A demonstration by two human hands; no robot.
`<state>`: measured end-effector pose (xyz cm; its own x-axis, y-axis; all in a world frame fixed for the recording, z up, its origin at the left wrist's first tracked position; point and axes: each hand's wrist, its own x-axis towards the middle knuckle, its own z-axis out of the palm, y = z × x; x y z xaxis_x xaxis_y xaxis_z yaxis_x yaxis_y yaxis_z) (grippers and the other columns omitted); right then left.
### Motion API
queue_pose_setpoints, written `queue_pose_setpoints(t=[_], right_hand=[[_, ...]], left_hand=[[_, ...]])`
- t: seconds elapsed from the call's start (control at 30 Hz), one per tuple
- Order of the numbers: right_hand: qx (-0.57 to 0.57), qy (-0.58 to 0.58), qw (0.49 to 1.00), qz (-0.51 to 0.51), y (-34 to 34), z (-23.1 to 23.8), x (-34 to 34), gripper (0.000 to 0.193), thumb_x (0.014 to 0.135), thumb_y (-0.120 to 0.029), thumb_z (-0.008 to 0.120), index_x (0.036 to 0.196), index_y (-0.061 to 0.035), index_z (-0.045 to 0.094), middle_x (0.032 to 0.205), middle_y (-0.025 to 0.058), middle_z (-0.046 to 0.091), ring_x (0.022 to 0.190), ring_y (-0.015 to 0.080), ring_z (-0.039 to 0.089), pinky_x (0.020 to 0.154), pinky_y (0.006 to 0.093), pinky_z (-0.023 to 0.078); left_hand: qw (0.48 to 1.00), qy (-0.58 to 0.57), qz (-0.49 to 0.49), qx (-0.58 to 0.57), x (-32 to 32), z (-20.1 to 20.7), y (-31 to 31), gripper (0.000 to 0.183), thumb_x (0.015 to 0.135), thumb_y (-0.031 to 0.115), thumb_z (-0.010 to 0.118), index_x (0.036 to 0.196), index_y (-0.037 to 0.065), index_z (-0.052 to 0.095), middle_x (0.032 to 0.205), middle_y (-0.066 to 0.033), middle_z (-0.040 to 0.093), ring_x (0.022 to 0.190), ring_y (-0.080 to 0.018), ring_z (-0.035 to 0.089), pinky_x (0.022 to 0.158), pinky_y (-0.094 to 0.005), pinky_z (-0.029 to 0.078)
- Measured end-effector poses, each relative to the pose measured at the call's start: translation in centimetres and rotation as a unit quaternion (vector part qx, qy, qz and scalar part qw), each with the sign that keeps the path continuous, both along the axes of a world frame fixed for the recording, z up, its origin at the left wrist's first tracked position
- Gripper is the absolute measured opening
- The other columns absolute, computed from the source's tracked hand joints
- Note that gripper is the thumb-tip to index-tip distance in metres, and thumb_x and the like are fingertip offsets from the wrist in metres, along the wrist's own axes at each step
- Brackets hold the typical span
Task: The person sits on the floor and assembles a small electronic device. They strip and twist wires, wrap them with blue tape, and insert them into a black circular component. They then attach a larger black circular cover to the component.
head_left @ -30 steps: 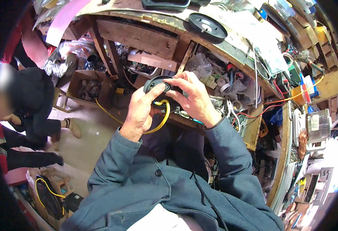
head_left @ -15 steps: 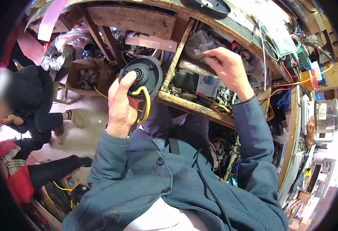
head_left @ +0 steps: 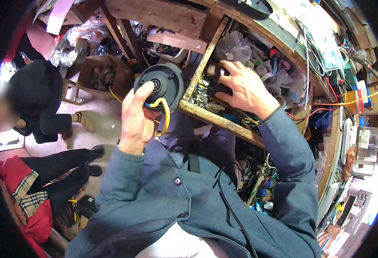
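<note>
My left hand [head_left: 138, 116] is closed on a round black plastic housing [head_left: 165, 86]. The thumb presses beside the ringed hub at its centre, and a thick yellow cable [head_left: 166, 122] loops out of its lower edge. My right hand [head_left: 245, 88] reaches into a wooden drawer [head_left: 223, 122] of mixed small parts. Its fingers are spread and bent over dark items; what lies under the fingertips is partly hidden. Beyond that hand, a crumpled clear plastic bag [head_left: 234, 46] lies in the drawer.
A worn workbench [head_left: 223, 8] runs along the far side. At the right are red and orange wires [head_left: 322, 105] and a clear plastic container [head_left: 367, 146]. A cardboard box [head_left: 100, 77] stands on the floor at the left, near a seated person in dark clothes [head_left: 36, 94].
My right hand has moved lower and leftward into the drawer, its fingers spreading. The pale roll and white box seen there before no longer show plainly. My left hand keeps holding the black housing.
</note>
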<state>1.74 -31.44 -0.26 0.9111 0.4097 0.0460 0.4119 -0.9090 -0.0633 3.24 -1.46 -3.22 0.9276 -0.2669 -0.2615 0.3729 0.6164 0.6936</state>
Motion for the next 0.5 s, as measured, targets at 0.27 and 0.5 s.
queue_pose_setpoints(t=[0.27,0.5], right_hand=[[0.172,0.004,0.979,-0.114,-1.2,-0.6,1.3,0.025,0.098,-0.03,0.063,0.104,-0.007,0.07,0.103,0.0174,0.067,0.095,0.0376,0.066,0.084,0.0453,0.055],[0.054,0.002,0.986,-0.157,-2.4,-1.5,0.7,0.031,0.095,-0.034,0.067,0.105,-0.0047,0.068,0.096,0.0227,0.07,0.094,0.0415,0.069,0.083,0.0491,0.056]], left_hand=[[0.999,0.026,0.022,0.018,0.3,-1.6,0.3,0.032,0.097,0.024,0.069,0.121,0.002,0.064,0.109,-0.01,0.073,0.091,-0.0215,0.075,0.07,-0.0411,0.066],[0.999,0.033,0.017,0.031,0.4,-1.7,-0.3,0.032,0.097,0.025,0.07,0.12,0.003,0.065,0.109,-0.009,0.073,0.092,-0.0205,0.074,0.072,-0.0404,0.066]])
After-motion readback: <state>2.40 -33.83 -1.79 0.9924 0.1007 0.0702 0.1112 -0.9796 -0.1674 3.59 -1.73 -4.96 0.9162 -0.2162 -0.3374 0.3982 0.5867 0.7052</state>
